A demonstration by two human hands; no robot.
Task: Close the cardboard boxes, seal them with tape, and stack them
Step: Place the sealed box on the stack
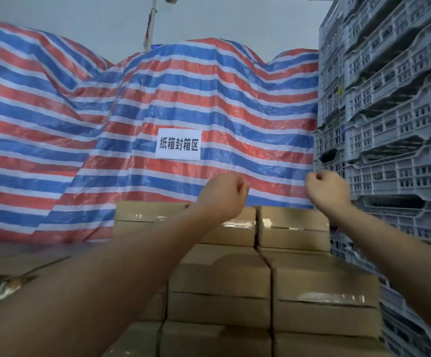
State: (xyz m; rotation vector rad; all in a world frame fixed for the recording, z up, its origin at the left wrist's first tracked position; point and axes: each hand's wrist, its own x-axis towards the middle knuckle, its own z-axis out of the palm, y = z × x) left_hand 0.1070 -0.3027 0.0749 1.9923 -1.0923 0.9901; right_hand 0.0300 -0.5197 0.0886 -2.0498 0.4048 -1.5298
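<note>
A stack of sealed cardboard boxes fills the lower middle, with clear tape shining on their seams. The two highest boxes stand at the back, one on the left (147, 215) and one on the right (293, 228). Lower boxes (219, 274) sit in front of them. My left hand (222, 194) is raised above the back left box, fingers curled into a fist with nothing in it. Above the back right box, my right hand (327, 189) is curled the same way and holds nothing. Neither hand touches a box.
A red, blue and white striped tarp (157, 99) with a white paper sign (178, 144) hangs right behind the stack. Grey plastic crates (394, 112) tower on the right. Flat cardboard (16, 261) and crumpled tape (0, 287) lie at the left.
</note>
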